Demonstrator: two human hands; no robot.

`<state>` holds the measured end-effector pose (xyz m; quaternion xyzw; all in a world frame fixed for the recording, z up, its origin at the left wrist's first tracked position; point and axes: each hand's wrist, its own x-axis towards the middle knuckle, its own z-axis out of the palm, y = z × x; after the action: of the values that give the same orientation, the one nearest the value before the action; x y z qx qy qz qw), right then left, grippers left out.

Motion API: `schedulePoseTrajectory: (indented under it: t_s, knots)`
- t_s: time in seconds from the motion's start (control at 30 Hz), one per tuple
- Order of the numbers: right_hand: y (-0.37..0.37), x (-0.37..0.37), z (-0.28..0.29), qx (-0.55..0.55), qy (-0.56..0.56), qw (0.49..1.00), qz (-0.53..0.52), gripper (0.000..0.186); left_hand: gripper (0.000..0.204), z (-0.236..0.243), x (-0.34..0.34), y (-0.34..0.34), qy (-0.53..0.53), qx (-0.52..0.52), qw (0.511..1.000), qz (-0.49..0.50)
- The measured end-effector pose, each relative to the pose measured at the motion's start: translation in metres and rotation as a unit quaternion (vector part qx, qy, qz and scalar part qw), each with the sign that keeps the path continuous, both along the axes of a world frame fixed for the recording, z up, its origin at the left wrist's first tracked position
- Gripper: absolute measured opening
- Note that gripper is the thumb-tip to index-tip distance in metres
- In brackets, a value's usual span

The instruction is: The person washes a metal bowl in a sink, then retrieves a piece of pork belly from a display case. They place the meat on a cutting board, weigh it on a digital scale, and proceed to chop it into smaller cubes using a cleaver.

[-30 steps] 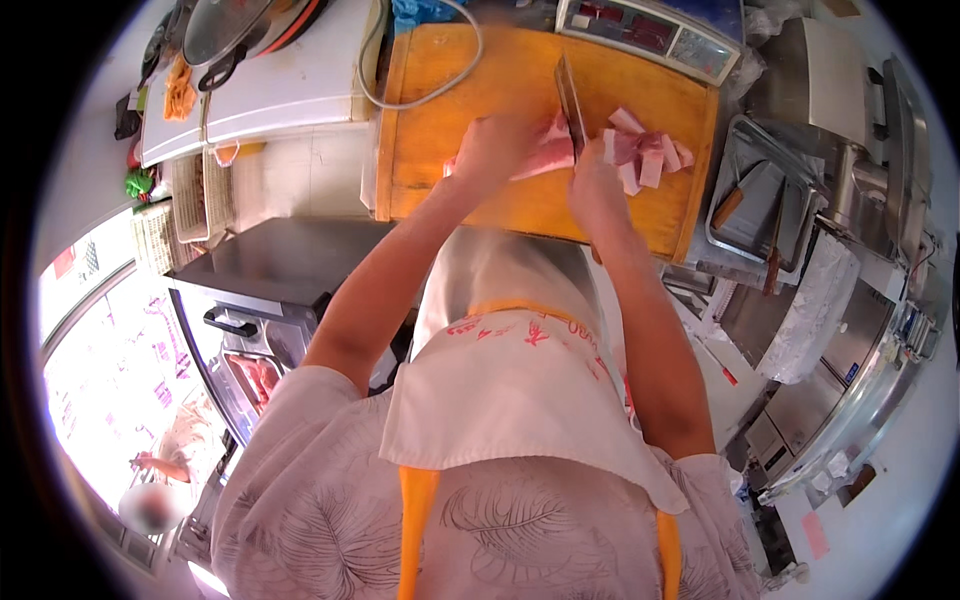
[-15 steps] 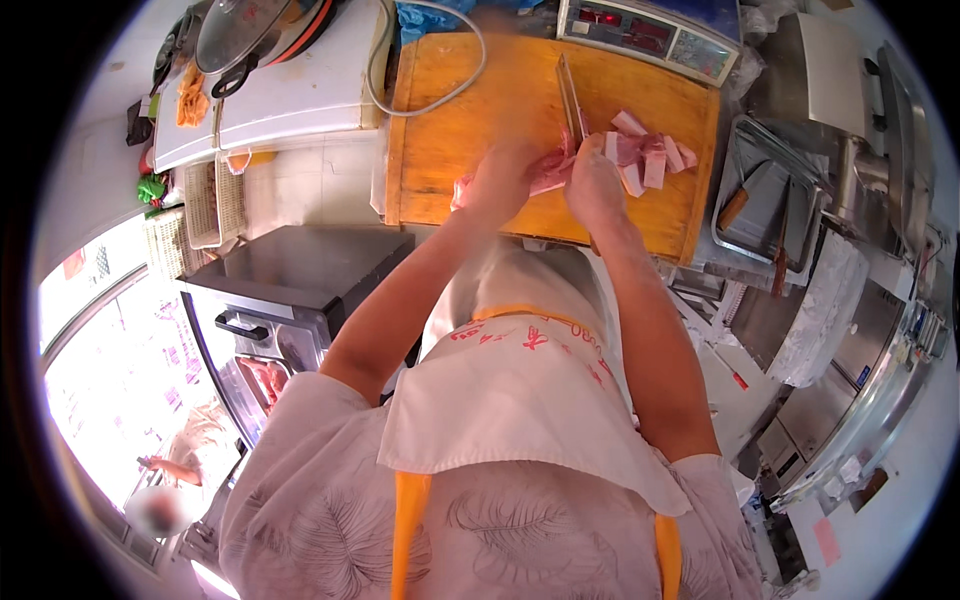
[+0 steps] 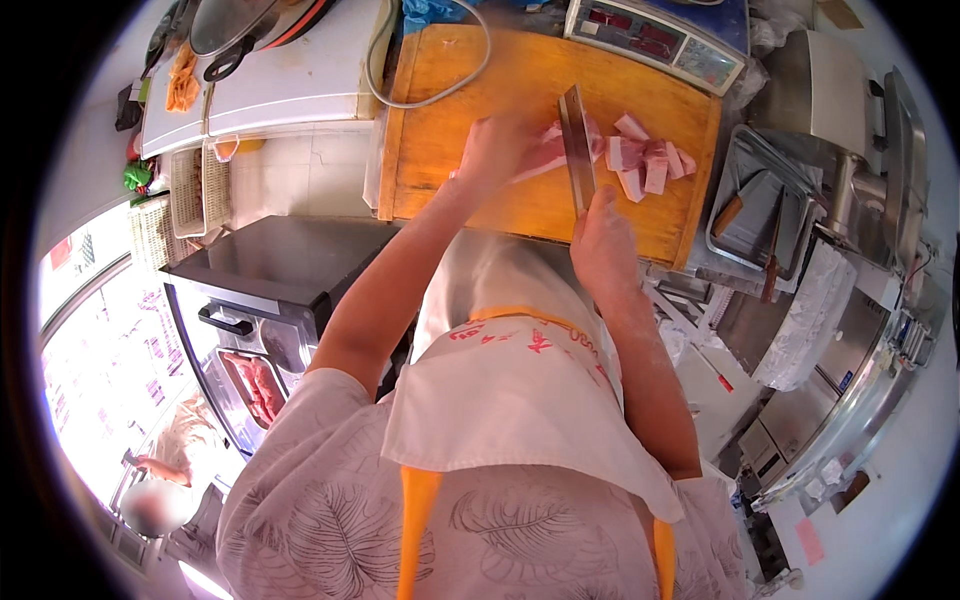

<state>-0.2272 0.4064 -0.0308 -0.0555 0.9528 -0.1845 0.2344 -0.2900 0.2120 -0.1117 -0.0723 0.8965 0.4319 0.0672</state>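
A strip of raw meat (image 3: 545, 153) lies on the wooden cutting board (image 3: 440, 190). My left hand (image 3: 492, 150) is closed over its left part, the fingertips partly hidden by a blur in the picture. In my right hand (image 3: 606, 240) is the handle of a cleaver (image 3: 577, 150), its blade pointing away from me and crossing the strip near its right end. Several cut chunks of meat (image 3: 648, 163) with pale fat lie in a loose group to the right of the blade.
A digital scale (image 3: 655, 42) stands at the board's far edge. On the right, a metal tray (image 3: 762, 215) holds wooden-handled tools. A grey cable (image 3: 440, 98) loops over the far left corner. A dark-topped cabinet (image 3: 285, 262) stands at left. Another person (image 3: 180, 450) is at lower left.
The cleaver has pulled back toward me and now shows its broad blade over the meat. My right hand moved nearer to me; my left shifted slightly left along the strip.
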Motion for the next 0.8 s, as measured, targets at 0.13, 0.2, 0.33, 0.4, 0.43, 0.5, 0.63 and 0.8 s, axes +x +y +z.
schedulePoseTrajectory:
  t_s: [0.13,0.2,0.33,0.4,0.43,0.5,0.63,0.8]
  knots:
    - [-0.004,-0.003,-0.007,-0.027,0.004,1.0,0.016,0.048,0.018,-0.028,0.002,-0.011,0.071,-0.019,0.996,-0.046]
    - [-0.005,-0.012,-0.029,-0.05,0.038,0.998,0.032,0.041,0.018,-0.026,0.004,-0.009,0.079,-0.036,0.993,-0.074]
    - [-0.023,-0.035,-0.038,0.009,-0.052,0.998,0.033,0.049,0.02,-0.003,-0.003,-0.005,0.046,0.043,0.998,-0.025]
    - [-0.026,-0.031,-0.053,0.029,-0.044,0.998,0.025,0.044,0.02,-0.008,0.001,-0.003,0.048,0.082,0.995,-0.029]
    - [-0.025,-0.03,-0.059,-0.008,-0.033,0.999,0.013,0.041,0.019,-0.015,0.003,-0.004,0.054,0.078,0.994,-0.047]
    - [-0.018,-0.029,-0.07,-0.084,-0.009,0.996,-0.017,0.035,0.022,-0.02,0.002,-0.009,0.063,0.068,0.994,-0.064]
    - [0.017,-0.041,-0.073,-0.169,0.085,0.981,-0.048,0.03,0.042,0.033,0.029,-0.007,0.094,0.03,0.994,-0.047]
    - [0.012,-0.018,-0.008,-0.119,0.068,0.988,-0.066,0.031,0.057,0.035,0.069,-0.021,0.089,-0.141,0.984,-0.068]
